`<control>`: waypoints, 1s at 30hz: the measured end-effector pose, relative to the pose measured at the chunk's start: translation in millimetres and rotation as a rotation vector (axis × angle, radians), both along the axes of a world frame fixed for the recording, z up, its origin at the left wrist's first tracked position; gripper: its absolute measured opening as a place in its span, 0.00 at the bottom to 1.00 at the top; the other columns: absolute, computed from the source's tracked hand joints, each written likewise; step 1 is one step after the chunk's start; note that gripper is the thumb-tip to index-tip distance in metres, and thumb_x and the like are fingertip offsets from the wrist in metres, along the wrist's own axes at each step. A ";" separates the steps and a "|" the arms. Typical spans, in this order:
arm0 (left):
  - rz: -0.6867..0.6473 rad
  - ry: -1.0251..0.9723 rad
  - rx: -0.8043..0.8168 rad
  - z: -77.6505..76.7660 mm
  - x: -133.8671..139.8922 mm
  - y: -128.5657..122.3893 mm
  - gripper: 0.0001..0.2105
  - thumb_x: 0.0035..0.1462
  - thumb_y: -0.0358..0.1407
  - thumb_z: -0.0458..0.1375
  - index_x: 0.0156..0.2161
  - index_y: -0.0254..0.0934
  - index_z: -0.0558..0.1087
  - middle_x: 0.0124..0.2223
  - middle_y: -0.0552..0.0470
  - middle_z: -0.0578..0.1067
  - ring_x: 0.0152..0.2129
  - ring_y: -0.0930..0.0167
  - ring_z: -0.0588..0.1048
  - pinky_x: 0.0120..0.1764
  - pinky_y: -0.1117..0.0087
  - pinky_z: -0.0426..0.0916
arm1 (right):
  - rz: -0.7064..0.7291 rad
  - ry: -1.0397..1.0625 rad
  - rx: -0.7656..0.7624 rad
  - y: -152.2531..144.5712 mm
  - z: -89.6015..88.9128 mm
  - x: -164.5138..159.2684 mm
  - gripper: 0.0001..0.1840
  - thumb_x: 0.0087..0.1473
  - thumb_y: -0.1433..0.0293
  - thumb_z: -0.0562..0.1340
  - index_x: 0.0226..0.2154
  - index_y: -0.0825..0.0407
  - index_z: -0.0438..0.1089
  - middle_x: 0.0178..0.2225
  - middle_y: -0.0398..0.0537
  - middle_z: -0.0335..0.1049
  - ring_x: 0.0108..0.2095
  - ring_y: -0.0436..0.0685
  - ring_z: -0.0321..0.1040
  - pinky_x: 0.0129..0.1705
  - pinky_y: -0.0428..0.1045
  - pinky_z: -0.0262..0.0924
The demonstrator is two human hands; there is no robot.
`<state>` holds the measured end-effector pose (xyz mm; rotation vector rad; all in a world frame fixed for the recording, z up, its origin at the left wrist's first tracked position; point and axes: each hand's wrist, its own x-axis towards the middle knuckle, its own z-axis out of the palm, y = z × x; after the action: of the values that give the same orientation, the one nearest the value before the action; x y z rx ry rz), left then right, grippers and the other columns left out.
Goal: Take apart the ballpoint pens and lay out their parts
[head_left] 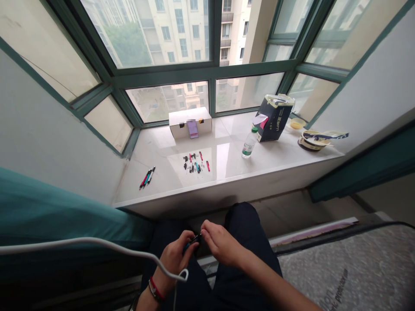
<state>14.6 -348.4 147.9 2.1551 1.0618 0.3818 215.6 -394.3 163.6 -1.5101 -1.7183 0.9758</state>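
Low over my lap, my left hand is closed around a slim black-and-blue pen. Its upper end points to my right hand, whose thumb and fingers pinch at that end; the fingers hide the exact spot. On the white sill ahead lie several pen parts in a loose cluster: black pieces, clear bits, and red and teal barrels. To their left, several whole pens rest side by side at a slant.
A white box stands against the window on the sill. Right of it are a clear bottle with a green cap, a dark carton and a food bowl. A white cable crosses in front of my left wrist.
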 end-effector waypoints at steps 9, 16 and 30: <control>-0.062 0.117 -0.016 4.9 6.6 -0.1 0.14 0.67 0.42 0.44 0.40 0.41 0.70 0.32 0.52 0.76 0.27 0.71 0.75 0.30 0.74 0.65 | 0.006 -0.002 -0.013 -1.9 -6.5 4.4 0.09 0.65 0.67 0.49 0.36 0.50 0.63 0.31 0.45 0.67 0.31 0.52 0.65 0.34 0.45 0.55; -0.088 0.113 -0.133 10.4 12.9 -0.9 0.15 0.67 0.43 0.42 0.40 0.41 0.69 0.31 0.52 0.75 0.26 0.71 0.75 0.30 0.73 0.64 | 0.021 -0.011 -0.015 -4.8 -12.0 10.1 0.08 0.64 0.68 0.50 0.38 0.50 0.63 0.32 0.45 0.68 0.32 0.52 0.65 0.35 0.45 0.55; -0.079 0.142 -0.062 6.6 12.7 -5.9 0.18 0.68 0.42 0.39 0.32 0.40 0.65 0.27 0.53 0.71 0.22 0.72 0.69 0.27 0.73 0.59 | 0.016 -0.008 0.018 -10.2 -8.4 16.1 0.08 0.64 0.69 0.51 0.40 0.49 0.65 0.31 0.45 0.69 0.30 0.52 0.65 0.33 0.44 0.54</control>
<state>27.4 -354.3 154.4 2.1869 1.0477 0.1590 231.7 -404.4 155.2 -1.4923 -1.7429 0.9618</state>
